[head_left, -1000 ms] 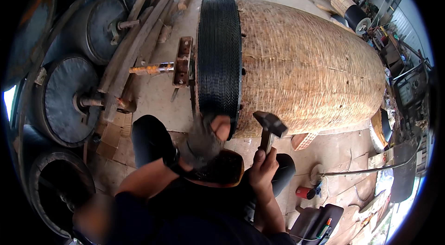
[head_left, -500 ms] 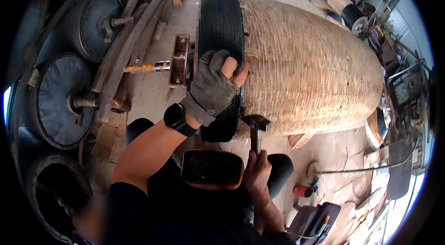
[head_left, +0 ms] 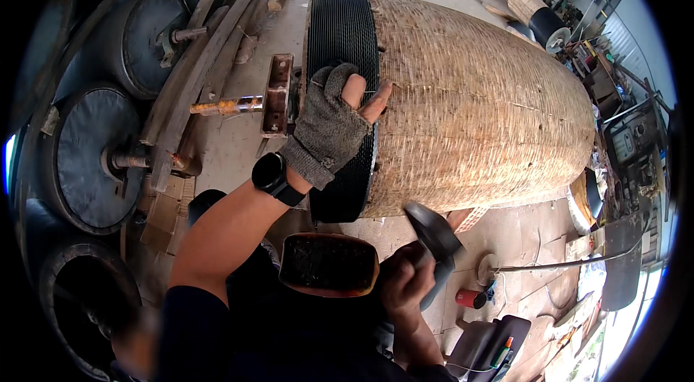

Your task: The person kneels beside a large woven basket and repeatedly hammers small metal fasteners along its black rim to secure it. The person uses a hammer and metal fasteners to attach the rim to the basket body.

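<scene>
My left hand (head_left: 332,125), in a grey fingerless glove, rests over the black ribbed band (head_left: 343,28) at the left end of a large drum (head_left: 484,100). Its thumb and finger are pinched together at the band's right edge; what they hold is too small to make out. The drum's tan surface is rough and ridged. Bare, my right hand (head_left: 405,281) grips a hammer (head_left: 434,229) by its handle. The hammer head, blurred by motion, is below the drum's near side and apart from it. A dark open tray (head_left: 376,266) with an orange-brown rim sits before my body.
A rusty bracket (head_left: 276,96) and shaft stick out from the drum's left end. Large dark rollers (head_left: 94,158) and long timbers (head_left: 206,60) line the left. On the floor at right are a red can (head_left: 470,299) and a rod on a round base (head_left: 489,269).
My right hand has swung the hammer back from the drum's near edge, downward and to the right. My left hand keeps its place on the band, with only a slight shift in view.
</scene>
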A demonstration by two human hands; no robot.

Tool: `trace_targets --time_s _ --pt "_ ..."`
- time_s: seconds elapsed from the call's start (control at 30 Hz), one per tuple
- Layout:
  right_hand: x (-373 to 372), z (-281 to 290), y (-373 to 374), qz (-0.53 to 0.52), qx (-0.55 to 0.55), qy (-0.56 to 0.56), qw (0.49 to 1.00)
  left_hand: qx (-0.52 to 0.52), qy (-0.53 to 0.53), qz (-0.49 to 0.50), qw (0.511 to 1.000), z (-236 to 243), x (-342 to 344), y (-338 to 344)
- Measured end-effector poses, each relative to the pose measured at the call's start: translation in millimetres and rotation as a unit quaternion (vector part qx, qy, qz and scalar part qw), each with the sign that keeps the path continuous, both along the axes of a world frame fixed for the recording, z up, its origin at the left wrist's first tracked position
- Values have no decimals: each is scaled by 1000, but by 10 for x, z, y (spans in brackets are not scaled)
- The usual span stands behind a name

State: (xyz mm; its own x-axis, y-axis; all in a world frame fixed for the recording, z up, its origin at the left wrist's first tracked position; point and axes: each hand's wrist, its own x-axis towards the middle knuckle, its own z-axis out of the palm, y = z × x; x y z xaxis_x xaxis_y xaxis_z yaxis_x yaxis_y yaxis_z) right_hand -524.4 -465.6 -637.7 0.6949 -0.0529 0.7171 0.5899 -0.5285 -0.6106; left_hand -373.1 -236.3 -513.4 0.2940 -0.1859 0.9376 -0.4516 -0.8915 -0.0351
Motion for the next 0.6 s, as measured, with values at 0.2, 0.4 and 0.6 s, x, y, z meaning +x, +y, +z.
trace_targets --time_s 0.2,0.4,0.6 --pt "276 -199 100 -51 -126 147 980 3 21 9 1000 -55 58 35" --pt "-8 -107 36 -5 14 -22 1000 51 -15 24 998 199 -19 36" --pt "232 -57 75 -2 -79 160 984 67 -32 45 996 227 64 75"
